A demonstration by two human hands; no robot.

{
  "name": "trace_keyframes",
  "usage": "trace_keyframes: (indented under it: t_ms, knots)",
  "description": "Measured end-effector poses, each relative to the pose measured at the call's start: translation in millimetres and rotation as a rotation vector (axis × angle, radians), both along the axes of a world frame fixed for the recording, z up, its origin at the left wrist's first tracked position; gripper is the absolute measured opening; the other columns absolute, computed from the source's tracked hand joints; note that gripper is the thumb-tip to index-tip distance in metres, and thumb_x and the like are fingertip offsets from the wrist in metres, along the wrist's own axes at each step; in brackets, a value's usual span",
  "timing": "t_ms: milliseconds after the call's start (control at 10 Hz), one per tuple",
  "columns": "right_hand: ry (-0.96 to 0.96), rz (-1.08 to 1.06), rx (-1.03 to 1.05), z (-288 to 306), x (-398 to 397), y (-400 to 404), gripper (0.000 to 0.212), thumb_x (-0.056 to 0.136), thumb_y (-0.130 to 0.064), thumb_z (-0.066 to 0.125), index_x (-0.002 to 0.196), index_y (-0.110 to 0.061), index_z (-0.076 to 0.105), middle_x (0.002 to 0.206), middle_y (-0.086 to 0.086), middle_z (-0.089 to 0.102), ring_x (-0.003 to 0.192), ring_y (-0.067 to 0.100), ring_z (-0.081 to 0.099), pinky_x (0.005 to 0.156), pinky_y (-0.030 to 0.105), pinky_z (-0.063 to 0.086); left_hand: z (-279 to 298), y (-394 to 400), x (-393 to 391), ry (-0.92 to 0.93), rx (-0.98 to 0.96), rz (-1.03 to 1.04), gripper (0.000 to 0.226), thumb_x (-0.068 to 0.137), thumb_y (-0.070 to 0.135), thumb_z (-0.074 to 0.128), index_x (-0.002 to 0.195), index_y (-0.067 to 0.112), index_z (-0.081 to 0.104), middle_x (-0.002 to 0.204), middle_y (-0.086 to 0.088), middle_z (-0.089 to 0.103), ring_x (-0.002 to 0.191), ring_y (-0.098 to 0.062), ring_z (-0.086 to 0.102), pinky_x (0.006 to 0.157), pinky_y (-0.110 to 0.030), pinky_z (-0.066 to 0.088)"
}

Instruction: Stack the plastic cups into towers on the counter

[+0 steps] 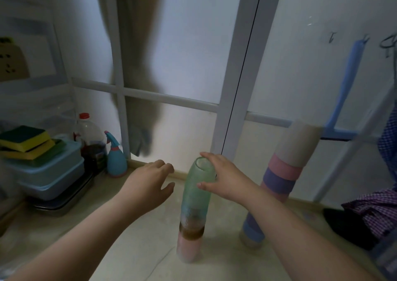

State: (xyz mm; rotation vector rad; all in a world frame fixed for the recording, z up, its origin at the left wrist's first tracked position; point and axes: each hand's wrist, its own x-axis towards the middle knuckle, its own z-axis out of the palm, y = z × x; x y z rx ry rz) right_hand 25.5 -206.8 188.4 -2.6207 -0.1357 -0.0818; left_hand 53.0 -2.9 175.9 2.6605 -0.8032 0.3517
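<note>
Two towers of plastic cups stand on the beige counter (137,244). The near tower (192,227) has a pink cup at the bottom, a brown one above it and a translucent green cup (196,186) on top. My right hand (223,177) holds the green cup near its top, fingers over the rim and thumb on its side. My left hand (150,179) hovers open just left of the green cup, not touching it. The taller tower (281,177) at the right shows beige, pink, purple and blue cups; my right forearm hides its middle.
At the left, sponges (23,143) lie on stacked blue boxes (49,173) in a metal tray, beside a dark bottle (92,143) and a spray bottle (115,158). A frosted window is behind. A blue squeegee (341,100) hangs at the right above checked cloth (373,205).
</note>
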Motion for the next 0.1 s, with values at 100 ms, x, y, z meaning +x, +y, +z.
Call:
trace_keyframes:
  t_ms: [100]
  knots:
    - [-0.021,0.005,0.002,6.1,-4.2,-4.1,0.081,0.078,-0.039,0.070,0.143,-0.030,0.024,0.146,-0.001,0.034,0.134,0.015,0.033,0.109,0.028,0.027,3.3,-3.8,-0.7,-0.008,0.015,0.010,0.033,0.086,0.037,0.053,0.116,0.022,0.053,0.111,0.001,0.061,0.096,-0.018,0.058,0.078,-0.032,0.052]
